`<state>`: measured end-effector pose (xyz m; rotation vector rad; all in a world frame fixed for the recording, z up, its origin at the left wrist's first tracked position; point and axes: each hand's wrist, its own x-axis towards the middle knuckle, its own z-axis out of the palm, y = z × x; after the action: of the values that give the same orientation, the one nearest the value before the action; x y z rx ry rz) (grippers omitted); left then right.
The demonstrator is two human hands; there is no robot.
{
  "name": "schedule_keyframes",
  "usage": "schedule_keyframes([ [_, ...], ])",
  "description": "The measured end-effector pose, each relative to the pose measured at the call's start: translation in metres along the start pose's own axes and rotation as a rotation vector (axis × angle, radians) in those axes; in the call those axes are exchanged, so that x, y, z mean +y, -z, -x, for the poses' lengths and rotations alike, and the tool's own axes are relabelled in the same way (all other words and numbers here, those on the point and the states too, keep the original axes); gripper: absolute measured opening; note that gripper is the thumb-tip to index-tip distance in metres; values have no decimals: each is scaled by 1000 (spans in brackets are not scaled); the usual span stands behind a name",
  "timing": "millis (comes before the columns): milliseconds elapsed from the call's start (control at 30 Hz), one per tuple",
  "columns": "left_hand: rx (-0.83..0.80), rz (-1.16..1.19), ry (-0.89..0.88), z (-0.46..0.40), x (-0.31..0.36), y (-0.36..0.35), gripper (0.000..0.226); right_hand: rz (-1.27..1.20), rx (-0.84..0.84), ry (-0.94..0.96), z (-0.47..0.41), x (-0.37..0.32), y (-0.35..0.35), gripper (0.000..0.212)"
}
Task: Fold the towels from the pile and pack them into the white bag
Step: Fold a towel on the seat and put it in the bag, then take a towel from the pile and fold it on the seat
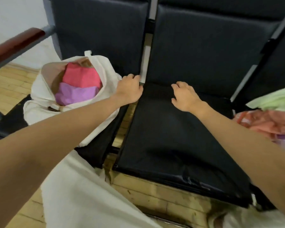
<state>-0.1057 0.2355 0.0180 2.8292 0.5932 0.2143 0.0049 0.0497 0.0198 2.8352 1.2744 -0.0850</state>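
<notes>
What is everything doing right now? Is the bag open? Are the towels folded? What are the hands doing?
White bag: open, standing on the left seat.
Pink towel: folded, in the bag.
Purple towel: folded, in the bag, in front of the pink one.
Towel pile: unfolded, heaped on the right seat.
Middle seat: bare.
Left hand: holding nothing, fingers curled, beside the bag.
Right hand: holding nothing, fingers spread over the middle seat.

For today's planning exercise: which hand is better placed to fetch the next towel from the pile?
The right hand. It rests open on the middle seat, beside the towel pile at the right. The left hand is by the white bag, farther away.
</notes>
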Motion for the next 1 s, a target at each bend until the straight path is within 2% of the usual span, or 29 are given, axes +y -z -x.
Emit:
schedule_keyframes([
  [267,-213,2,-250,12,178,-59,50,-86,-66,-369,125,150,-28,58],
  [333,-249,4,-308,13,218,-72,50,-101,-1,-465,155,184,-32,58],
  [433,-294,25,-380,9,273,-87,53,-116,196,-630,198,230,-36,73],
  [500,-350,56,-436,4,307,-94,57,-171,311,-750,223,256,-37,76],
  [600,-441,114,-510,-7,354,-103,61,-255,342,-914,249,291,-42,75],
  [700,-471,192,-584,-15,399,-112,56,-295,353,-973,262,316,-55,73],
  [767,-478,367,-541,-15,429,-116,46,-283,350,-970,267,326,-65,69],
  [833,-489,509,-391,-16,456,-124,36,-241,374,-944,271,334,-74,56],
  [933,-500,620,-190,-24,487,-147,36,-189,480,-916,273,345,-82,31],
  [1000,-517,663,-105,-28,499,-160,33,-199,546,-922,273,349,-83,24],
])
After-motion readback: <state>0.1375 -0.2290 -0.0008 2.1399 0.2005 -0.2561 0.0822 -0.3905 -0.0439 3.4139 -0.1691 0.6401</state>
